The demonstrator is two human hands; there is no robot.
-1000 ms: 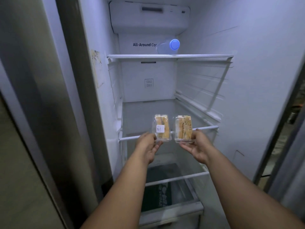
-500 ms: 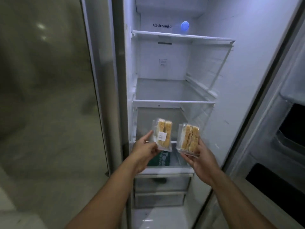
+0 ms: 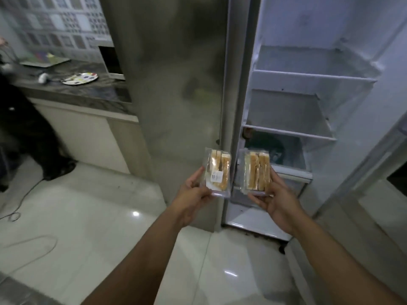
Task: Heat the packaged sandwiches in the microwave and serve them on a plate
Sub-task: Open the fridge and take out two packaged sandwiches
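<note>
I hold two clear plastic sandwich packs in front of the open fridge (image 3: 293, 106). My left hand (image 3: 193, 194) grips the left sandwich pack (image 3: 218, 171), which carries a small white label. My right hand (image 3: 275, 199) grips the right sandwich pack (image 3: 257, 172) from below. Both packs stand upright, side by side and slightly apart, outside the fridge at about its lower shelf height. A patterned plate (image 3: 80, 78) lies on the dark counter (image 3: 88, 89) at the far left. No microwave can be clearly made out.
The closed steel fridge door (image 3: 176, 84) stands just left of the packs. The opened fridge door (image 3: 385, 172) is at the right edge. Glossy white floor tiles (image 3: 99, 216) spread below, with a cable (image 3: 26, 249) trailing at the left. A person in dark clothes (image 3: 19, 128) stands by the counter.
Both packs have come out of the fridge and back toward me. My view has swung left and down, so the counter, the plate and the floor now show.
</note>
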